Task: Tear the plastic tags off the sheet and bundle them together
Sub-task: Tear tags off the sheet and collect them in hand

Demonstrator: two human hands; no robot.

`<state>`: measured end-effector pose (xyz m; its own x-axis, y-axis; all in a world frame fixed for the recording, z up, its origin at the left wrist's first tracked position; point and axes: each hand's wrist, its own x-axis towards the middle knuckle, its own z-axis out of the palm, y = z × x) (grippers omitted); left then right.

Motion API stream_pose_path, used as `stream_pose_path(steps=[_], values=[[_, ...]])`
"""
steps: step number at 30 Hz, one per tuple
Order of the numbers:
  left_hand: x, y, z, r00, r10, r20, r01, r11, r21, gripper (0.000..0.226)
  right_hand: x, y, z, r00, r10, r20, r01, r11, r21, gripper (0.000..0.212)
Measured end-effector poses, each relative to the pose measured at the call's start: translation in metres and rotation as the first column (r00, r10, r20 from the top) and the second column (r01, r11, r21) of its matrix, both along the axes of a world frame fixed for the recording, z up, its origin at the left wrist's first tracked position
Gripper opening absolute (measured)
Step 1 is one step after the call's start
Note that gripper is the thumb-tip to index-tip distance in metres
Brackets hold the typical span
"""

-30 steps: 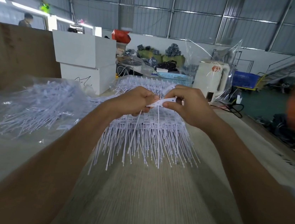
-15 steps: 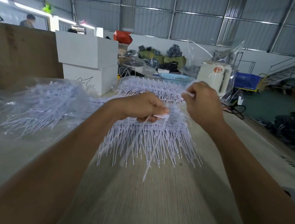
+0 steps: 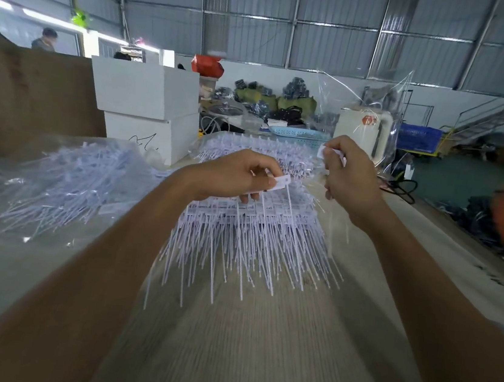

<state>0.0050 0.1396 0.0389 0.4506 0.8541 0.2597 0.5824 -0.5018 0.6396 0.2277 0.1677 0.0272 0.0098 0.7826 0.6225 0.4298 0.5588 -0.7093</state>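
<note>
A stack of white plastic tag sheets (image 3: 255,232) lies on the wooden table (image 3: 256,350), thin tails fanning toward me. My left hand (image 3: 233,177) hovers over the stack and pinches the white head end of a tag strip (image 3: 280,183), its tails hanging down. My right hand (image 3: 349,177) is raised to the right of it, fingers curled round torn-off tags (image 3: 328,152) whose thin tails dangle below the fist. The two hands are apart.
A clear bag of loose tags (image 3: 64,180) lies at the left. More tag sheets (image 3: 249,149) sit behind the stack. Two white boxes (image 3: 146,108), a brown board (image 3: 27,99), a blue basket (image 3: 299,133) and a white appliance (image 3: 363,128) stand beyond.
My right hand has pulled away from the left, up and to the right, taking torn tags with it. My left hand stays over the stack holding the strip.
</note>
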Motion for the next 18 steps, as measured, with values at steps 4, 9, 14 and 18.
stream_pose_path(steps=[4, 9, 14, 18], values=[[-0.002, 0.003, -0.001, 1.0, 0.003, 0.006, -0.003, 1.0, 0.014, 0.017, -0.005, -0.004, 0.0, 0.997, 0.002, 0.072, -0.007, 0.997, 0.075, 0.016], [-0.002, 0.004, -0.003, 0.999, -0.01, 0.038, 0.009, 1.0, 0.005, 0.017, -0.007, -0.005, -0.002, 0.992, 0.099, 0.075, -0.1, 0.995, 0.005, 0.016], [0.001, 0.006, -0.004, 0.999, 0.01, 0.035, -0.01, 1.0, -0.005, 0.03, -0.009, -0.005, -0.006, 0.98, 0.123, 0.159, -0.113, 0.991, -0.069, 0.018], [0.001, 0.008, -0.005, 0.998, 0.055, 0.034, -0.055, 0.998, -0.007, 0.019, -0.012, -0.009, -0.004, 0.964, 0.204, 0.17, -0.18, 0.973, -0.147, 0.018]])
